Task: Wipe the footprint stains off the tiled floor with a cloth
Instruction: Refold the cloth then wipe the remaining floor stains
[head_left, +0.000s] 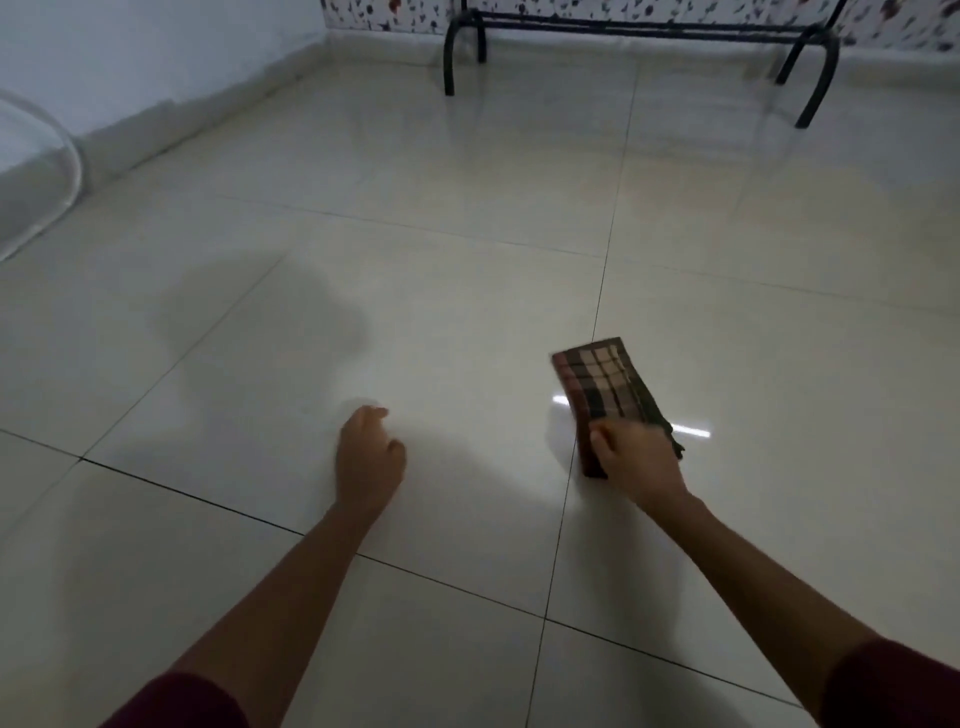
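Two dark red sleeves (182, 701) sit at the near edge of the view, one on each forearm, and both arms reach out over the tiled floor (467, 218). The left hand (369, 457) hangs just above the floor with its fingers loosely curled and nothing in them. The right hand (636, 465) grips one folded checked cloth (602, 387) by its near end, fingers curled round it; the cloth sticks forward and up from the hand, its near corner low by the floor, right on a tile joint. Whether it touches the tile cannot be told. One bright streak of reflected light (691, 430) shows just beside the cloth. No footprint stains can be made out on the glossy tiles. Farther off, one black metal rack (452, 57) stands at the far edge of the floor against a speckled wall (395, 13). One clear curved object (47, 171) lies at the far left edge.
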